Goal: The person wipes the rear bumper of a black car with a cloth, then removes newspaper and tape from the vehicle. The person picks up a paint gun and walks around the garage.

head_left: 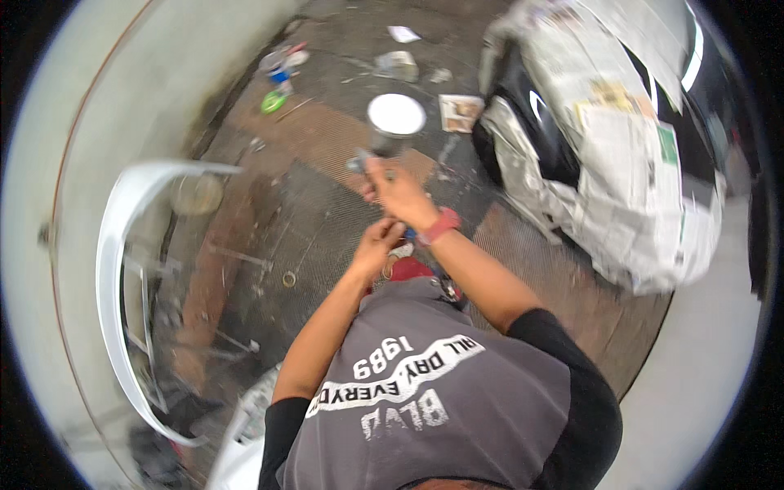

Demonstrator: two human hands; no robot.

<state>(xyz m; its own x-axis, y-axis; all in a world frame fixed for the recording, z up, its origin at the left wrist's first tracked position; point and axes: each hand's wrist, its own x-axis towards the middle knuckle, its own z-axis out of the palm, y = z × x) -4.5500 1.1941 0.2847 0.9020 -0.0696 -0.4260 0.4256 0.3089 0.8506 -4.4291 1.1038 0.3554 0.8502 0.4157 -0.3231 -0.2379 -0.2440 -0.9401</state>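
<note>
My right hand [396, 189], with a red band at its wrist, reaches forward in front of my body. Its fingers are closed around a small grey object [358, 162], too blurred to name. Just nearer to me and to the left, my left hand [379, 245] has its fingers curled together. A small blue object [410, 234] shows beside its fingertips; whether the hand grips it is hidden. Beyond my right hand stands a round can [396, 118] with a white top, apart from the fingers.
A curved white panel [110, 269] stands at the left, by a metal frame [147, 327]. At the right is a dark glossy body covered in newspaper [629, 180]. A tape roll [289, 279], a green ring [273, 101], a picture card [461, 113] and scraps lie on the floor.
</note>
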